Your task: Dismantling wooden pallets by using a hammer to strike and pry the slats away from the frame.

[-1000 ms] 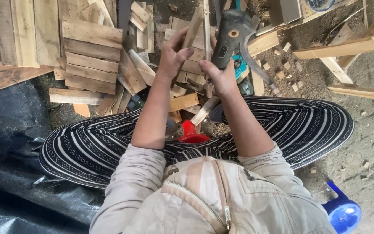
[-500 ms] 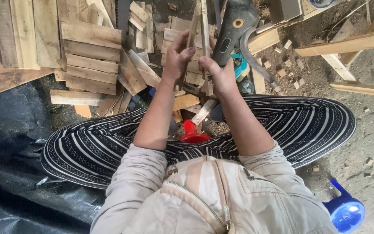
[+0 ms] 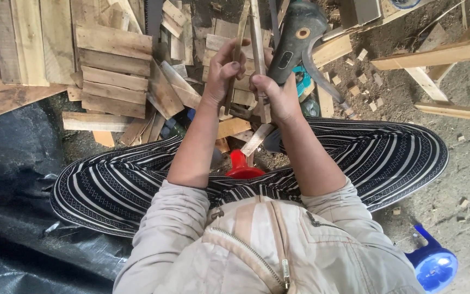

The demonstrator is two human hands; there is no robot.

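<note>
View: looking straight down from the person's head at their lap, forearms and the dirt ground in front of them.
Landmark: the red object, a small rounded plastic piece between the knees, near the middle of the scene; all places below are told from it.
Black sheet: far left of the red object and below it, crumpled plastic covering the ground.
Stacked planks: up and to the left of the red object, short pale boards lying side by side, with more offcuts scattered towards the middle.
Striped trousers: black and white, spreading left and right of the red object, knees wide apart.
Left hand: above the red object, slightly left, fingers curled and pinching a thin wooden strip that stands nearly upright.
Right hand: above the red object, slightly right, closed in a fist around a second wooden slat, just beside the first; the two hands almost touch.
Power tool: up and right of the red object, dark grey, lying just beyond the right hand.
Wooden frame pieces: far up and right, long pale battens on the dirt.
Blue object: far right and below the red object, round and plastic.
Jacket: directly below the red object, beige with zips.
</note>
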